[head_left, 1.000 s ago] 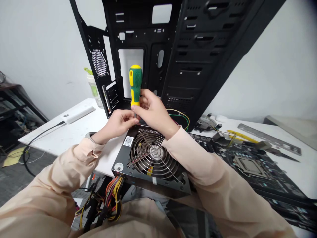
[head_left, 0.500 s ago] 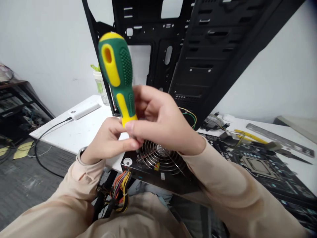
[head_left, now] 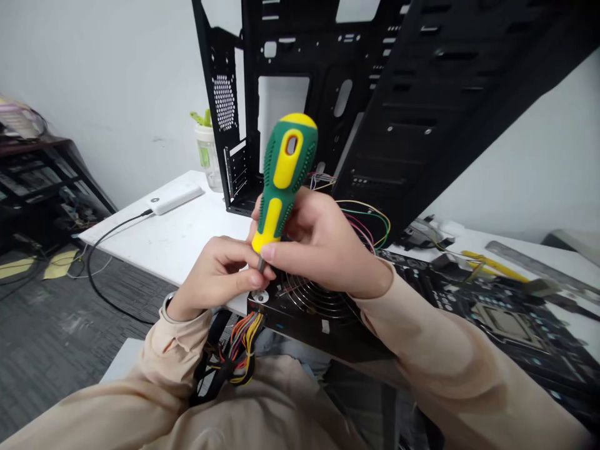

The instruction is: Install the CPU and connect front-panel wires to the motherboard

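A green and yellow screwdriver (head_left: pixel 287 162) stands nearly upright, handle up and leaning slightly right. My right hand (head_left: pixel 323 240) is closed round the lower part of its handle. My left hand (head_left: pixel 222 272) pinches the metal shaft just below the handle, thumb and forefinger together. Under both hands lies a black power supply (head_left: pixel 309 331) with a round wire fan grille (head_left: pixel 319 297). The shaft points down at the corner by a round white sticker (head_left: pixel 259 297); its tip cannot be made out. Coloured cables (head_left: pixel 244 340) hang from the near side of the power supply.
An open black computer case (head_left: pixel 394 125) rises behind my hands. A motherboard (head_left: pixel 506 319), yellow-handled pliers (head_left: pixel 494 265) and a metal strip (head_left: pixel 539 265) lie at the right. On the left of the white table (head_left: pixel 154 240) are a white power bank (head_left: pixel 175 199) and a clear cup (head_left: pixel 210 159).
The screwdriver's handle has swung from leaning left to leaning slightly right and sits lower. Both hands have shifted a little right in view, along with the scene, and more shaft shows.
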